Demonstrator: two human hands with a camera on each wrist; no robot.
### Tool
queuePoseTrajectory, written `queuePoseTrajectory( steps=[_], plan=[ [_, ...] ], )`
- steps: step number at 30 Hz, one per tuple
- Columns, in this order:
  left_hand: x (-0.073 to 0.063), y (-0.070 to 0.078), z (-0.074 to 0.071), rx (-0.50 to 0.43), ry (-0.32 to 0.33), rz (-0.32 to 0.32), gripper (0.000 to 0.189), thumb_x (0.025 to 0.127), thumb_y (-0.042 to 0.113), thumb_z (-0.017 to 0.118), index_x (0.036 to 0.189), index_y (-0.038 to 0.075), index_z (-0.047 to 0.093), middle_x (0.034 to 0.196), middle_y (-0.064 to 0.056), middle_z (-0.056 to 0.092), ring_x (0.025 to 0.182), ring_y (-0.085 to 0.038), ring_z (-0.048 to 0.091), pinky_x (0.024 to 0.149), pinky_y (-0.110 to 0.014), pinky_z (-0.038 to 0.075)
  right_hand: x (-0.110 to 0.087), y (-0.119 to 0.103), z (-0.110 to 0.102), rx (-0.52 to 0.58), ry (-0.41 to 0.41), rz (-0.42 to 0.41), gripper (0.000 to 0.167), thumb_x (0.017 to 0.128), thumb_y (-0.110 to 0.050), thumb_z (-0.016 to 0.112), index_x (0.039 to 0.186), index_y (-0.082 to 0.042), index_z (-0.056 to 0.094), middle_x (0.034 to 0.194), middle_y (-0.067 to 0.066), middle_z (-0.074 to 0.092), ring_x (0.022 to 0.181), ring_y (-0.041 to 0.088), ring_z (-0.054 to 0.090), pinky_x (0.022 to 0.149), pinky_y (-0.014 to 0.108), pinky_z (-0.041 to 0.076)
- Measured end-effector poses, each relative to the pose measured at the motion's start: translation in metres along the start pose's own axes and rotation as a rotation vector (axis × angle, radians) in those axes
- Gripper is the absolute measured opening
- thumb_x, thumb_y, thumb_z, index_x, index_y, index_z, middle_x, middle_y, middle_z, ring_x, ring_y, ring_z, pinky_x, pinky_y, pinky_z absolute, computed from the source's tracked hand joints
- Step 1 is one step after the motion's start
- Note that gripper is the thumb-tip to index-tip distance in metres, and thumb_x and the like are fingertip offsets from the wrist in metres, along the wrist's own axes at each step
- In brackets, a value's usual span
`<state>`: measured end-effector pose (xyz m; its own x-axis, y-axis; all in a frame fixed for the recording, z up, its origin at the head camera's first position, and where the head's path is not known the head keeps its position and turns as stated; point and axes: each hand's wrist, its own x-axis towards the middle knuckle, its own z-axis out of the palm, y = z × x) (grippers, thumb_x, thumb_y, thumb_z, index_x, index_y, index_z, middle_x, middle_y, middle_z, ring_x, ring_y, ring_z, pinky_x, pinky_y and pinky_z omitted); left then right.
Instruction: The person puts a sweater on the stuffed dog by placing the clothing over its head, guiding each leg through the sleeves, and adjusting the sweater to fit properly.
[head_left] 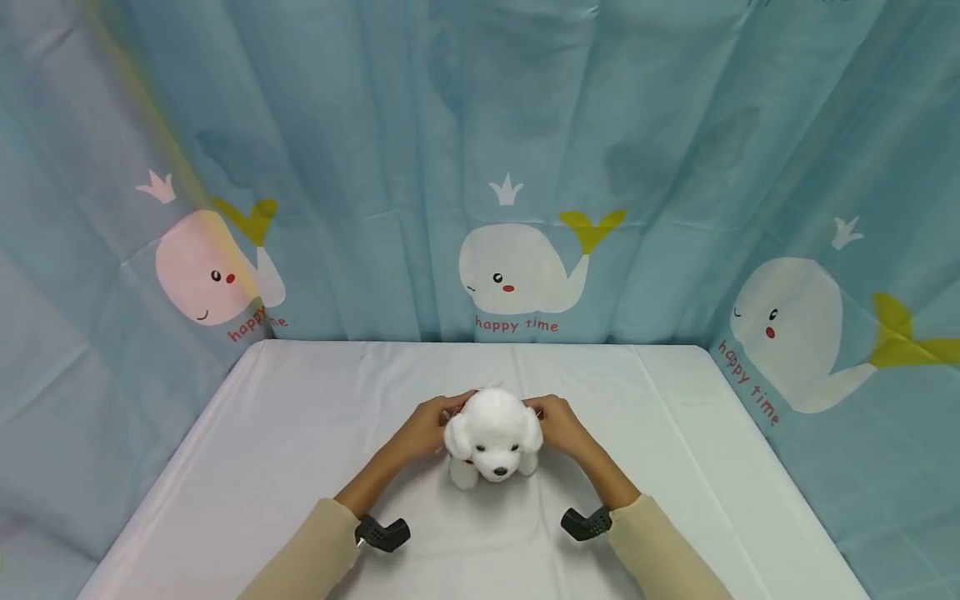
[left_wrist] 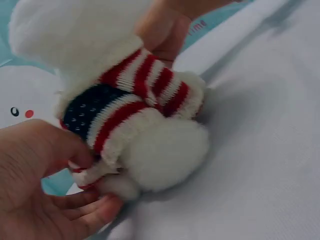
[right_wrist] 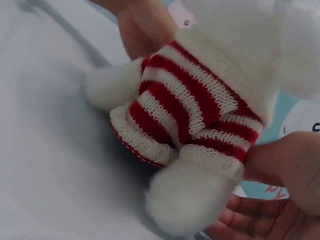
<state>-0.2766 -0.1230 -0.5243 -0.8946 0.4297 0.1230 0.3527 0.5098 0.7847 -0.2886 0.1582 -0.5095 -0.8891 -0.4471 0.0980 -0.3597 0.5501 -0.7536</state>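
A white plush dog [head_left: 495, 433] stands on the table with its face toward me. It wears a knitted sweater [left_wrist: 150, 75] with red and white stripes and a navy patch, mostly hidden behind the head in the head view. On the left side my left hand [head_left: 426, 425] holds the dog, thumb against the sweater and fingers beneath a small paw [left_wrist: 120, 187]. My right hand [head_left: 561, 425] grips the opposite side, its thumb behind the striped sleeve [right_wrist: 225, 142] and its fingers curled below. The fingertips of my right hand are partly hidden by the dog.
A white cloth [head_left: 300, 467] covers the table, with light creases. Blue curtains [head_left: 375, 167] printed with whales surround its back and sides. Black wrist devices [head_left: 382, 533] sit at both cuffs, above the cloth.
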Motion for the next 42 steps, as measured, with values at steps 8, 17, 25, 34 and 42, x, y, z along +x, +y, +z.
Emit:
queuePoseTrajectory(
  steps=[8,17,25,34,42],
  plan=[
    [-0.012,0.003,-0.013,-0.175,-0.188,0.009,0.082,0.084,-0.007,0.072,0.157,0.012,0.039,0.104,-0.013,0.065,0.075,-0.019,0.059,0.058,-0.03,0.052,-0.003,-0.004,0.006,0.047,0.003,0.01,0.019,0.09,-0.009,0.075,0.109,-0.011,0.08,0.094,0.003,0.076,0.075,0.009,0.059,0.067,0.028,0.05],
    [-0.019,-0.01,-0.033,0.014,-0.186,0.023,0.067,0.084,-0.015,0.062,0.147,0.007,0.054,0.094,-0.012,0.067,0.058,-0.009,0.051,0.052,-0.025,0.045,-0.011,-0.001,0.002,-0.207,0.064,0.088,0.03,0.08,0.005,0.077,0.108,-0.006,0.08,0.049,-0.004,0.051,0.046,0.006,0.035,0.043,0.021,0.031],
    [-0.02,-0.009,-0.019,0.004,-0.126,0.08,0.067,0.086,-0.006,0.064,0.15,0.009,0.049,0.099,-0.007,0.068,0.072,-0.012,0.058,0.059,-0.028,0.05,-0.01,-0.003,0.007,-0.066,0.018,0.061,0.031,0.088,0.001,0.069,0.119,0.0,0.073,0.08,0.004,0.067,0.07,0.012,0.057,0.062,0.028,0.048],
    [-0.019,-0.006,-0.035,0.117,-0.153,0.028,0.066,0.081,-0.016,0.07,0.142,0.009,0.06,0.085,-0.006,0.067,0.061,-0.012,0.052,0.052,-0.024,0.044,-0.007,0.001,-0.002,-0.159,0.045,0.16,0.022,0.078,0.008,0.076,0.098,-0.001,0.078,0.066,0.001,0.06,0.057,0.014,0.053,0.049,0.028,0.044],
    [-0.039,0.005,-0.018,0.126,0.088,0.114,0.043,0.09,-0.008,0.064,0.132,0.002,0.063,0.096,-0.007,0.059,0.083,-0.017,0.059,0.072,-0.032,0.055,-0.03,-0.009,0.0,-0.261,0.17,-0.098,0.026,0.086,-0.002,0.075,0.113,-0.001,0.073,0.092,0.006,0.069,0.081,0.02,0.064,0.07,0.035,0.054]
  ],
)
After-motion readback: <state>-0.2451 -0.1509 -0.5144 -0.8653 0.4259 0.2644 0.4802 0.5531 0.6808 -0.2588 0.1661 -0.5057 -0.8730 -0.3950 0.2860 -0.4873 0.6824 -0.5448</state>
